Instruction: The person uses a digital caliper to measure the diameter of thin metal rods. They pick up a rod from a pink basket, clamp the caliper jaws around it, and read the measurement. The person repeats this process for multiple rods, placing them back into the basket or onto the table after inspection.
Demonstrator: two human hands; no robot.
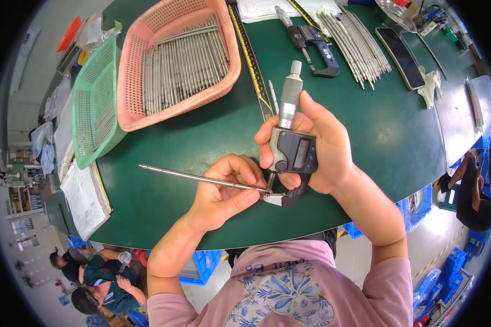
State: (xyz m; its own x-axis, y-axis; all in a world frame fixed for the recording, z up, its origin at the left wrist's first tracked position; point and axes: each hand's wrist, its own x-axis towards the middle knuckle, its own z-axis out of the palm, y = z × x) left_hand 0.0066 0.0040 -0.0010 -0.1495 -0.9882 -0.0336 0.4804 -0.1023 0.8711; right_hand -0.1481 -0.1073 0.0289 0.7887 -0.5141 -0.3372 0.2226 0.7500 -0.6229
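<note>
My right hand (327,143) is wrapped round a digital micrometer (293,150), its silver thimble pointing up and away and its small display facing me. Between thumb and fingers, my left hand (221,192) holds a thin metal rod (186,176). One end of the rod lies in the micrometer's jaw gap, and its other end points out to the left. Whether both measuring faces touch the rod is too small to tell. Beyond my hands, a pink basket (126,82) holds many similar rods.
A green basket (81,117) with rods stands at the left, beside a paper booklet (88,199). At the far side lie a second micrometer (323,52), a bundle of rods (357,46), a phone (401,57) and a long ruler (250,52). Co-workers (112,280) sit at the lower left.
</note>
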